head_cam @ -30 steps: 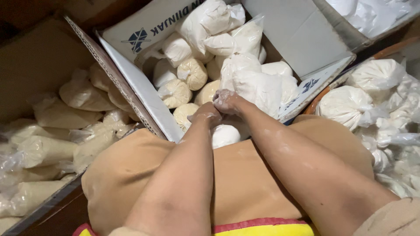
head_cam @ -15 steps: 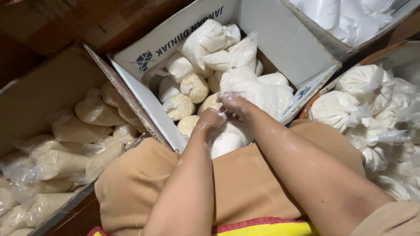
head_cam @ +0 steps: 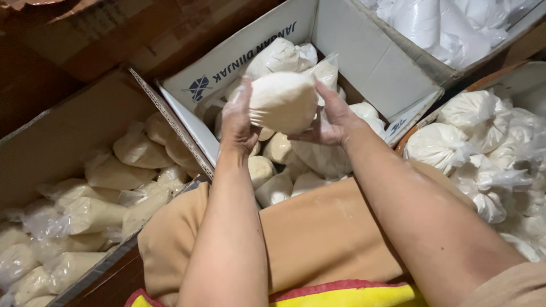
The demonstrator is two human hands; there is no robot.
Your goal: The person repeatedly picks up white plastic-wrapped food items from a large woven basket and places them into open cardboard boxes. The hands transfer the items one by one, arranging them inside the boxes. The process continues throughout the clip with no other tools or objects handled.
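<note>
While both forearms stretch up from six o'clock, the left hand (head_cam: pixel 239 122) and the right hand (head_cam: pixel 330 120) are pressed against opposite sides of one plump clear bag of pale powder (head_cam: pixel 282 102), fingers spread around its curve, so the bag is clamped between two palms and lifted clear of the heap beneath it. It sits dead centre between them, at three o'clock from the left hand and nine o'clock from the right, neither hand nearer than the other; its longer axis runs roughly from nine to three, palm to palm, with a twist of loose plastic poking out toward one o'clock. Directly below it, toward six o'clock, is the white carton (head_cam: pixel 372 62), flaps open, half filled with more tied bags of the same stuff. At nine o'clock a brown cardboard box (head_cam: pixel 68 136) holds bags of a slightly yellower fill, at three o'clock a round tub (head_cam: pixel 432 122) is piled with whiter bags, and at one o'clock a further box shows white plastic. Under the arms, at six o'clock, a tan cloth (head_cam: pixel 318 233) covers the lap, with a red and yellow hem at the bottom edge.
</note>
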